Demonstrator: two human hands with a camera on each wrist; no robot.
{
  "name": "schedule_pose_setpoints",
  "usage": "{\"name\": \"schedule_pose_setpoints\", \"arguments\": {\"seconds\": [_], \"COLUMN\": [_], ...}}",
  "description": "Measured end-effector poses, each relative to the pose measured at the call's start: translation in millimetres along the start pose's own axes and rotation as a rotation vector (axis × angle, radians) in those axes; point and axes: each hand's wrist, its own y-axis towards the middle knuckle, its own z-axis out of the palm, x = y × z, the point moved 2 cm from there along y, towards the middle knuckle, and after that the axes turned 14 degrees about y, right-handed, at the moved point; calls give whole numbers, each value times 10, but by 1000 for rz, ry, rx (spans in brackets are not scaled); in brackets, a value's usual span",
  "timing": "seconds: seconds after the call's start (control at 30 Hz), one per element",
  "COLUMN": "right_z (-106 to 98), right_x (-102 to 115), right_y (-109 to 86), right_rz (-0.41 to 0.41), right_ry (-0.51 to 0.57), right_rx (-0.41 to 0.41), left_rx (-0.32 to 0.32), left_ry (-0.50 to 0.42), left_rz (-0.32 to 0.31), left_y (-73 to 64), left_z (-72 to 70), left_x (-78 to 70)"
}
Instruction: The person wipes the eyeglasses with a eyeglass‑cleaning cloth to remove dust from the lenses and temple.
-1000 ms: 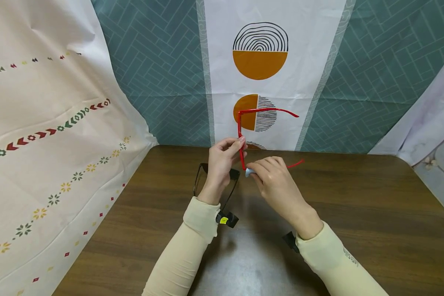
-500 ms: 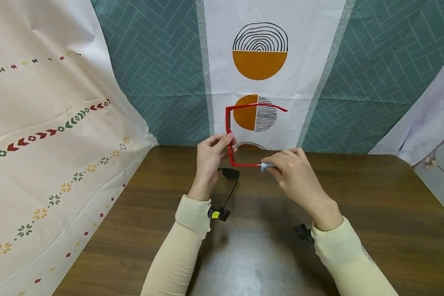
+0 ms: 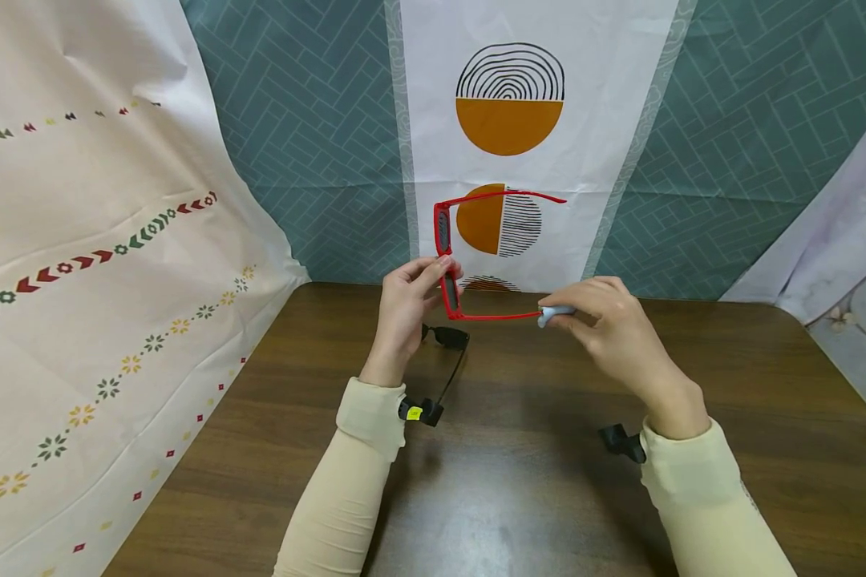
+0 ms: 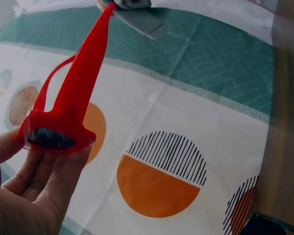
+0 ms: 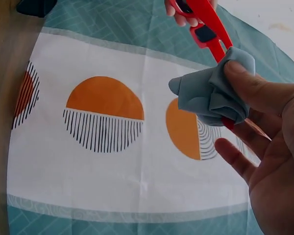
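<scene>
Red-framed sunglasses (image 3: pixel 443 228) with dark lenses are held up above the table, temples unfolded and pointing right. My left hand (image 3: pixel 406 308) pinches the front of the frame near its middle, thumb on one side and fingers on the other. At the tip of the nearer temple (image 4: pixel 83 78), my right hand (image 3: pixel 609 324) pinches a folded light blue-grey cloth (image 5: pixel 203 95) around it. In the right wrist view the thumb presses on the cloth, and a bit of red shows below it. Black sunglasses (image 3: pixel 451 338) lie on the table behind my left wrist, partly hidden.
The brown wooden table (image 3: pixel 534 497) spreads below both hands. A teal and white patterned cloth (image 3: pixel 317 144) hangs at the back, and a cream patterned cloth (image 3: pixel 115 264) covers the left side. Small black cameras (image 3: pixel 422 412) are strapped to the wrists.
My right hand has slid the cloth rightward along the nearer temple, from near the hinge to the tip. My left hand has moved left with the red sunglasses, turning their lenses more into view.
</scene>
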Motion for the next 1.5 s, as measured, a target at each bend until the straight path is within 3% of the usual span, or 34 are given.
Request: {"name": "schedule_pose_setpoints", "arguments": {"seconds": [0.37,0.63,0.8,1.5], "right_z": [-225,-337,-388,-407], "right_x": [66,53,38,88], "right_y": [-40,-56,-74,-56], "right_rz": [220,310,356,316], "right_ry": [224,188,201,200], "right_rx": [35,35,-25,-36], "left_rx": [69,56,67,62], "left_ry": [-2,-8,-15,-49], "left_rz": [-31,-30,-41,-20], "left_y": [1,-5,-5,-9], "left_z": [3,1,-2,15], "left_x": [23,36,42,15]}}
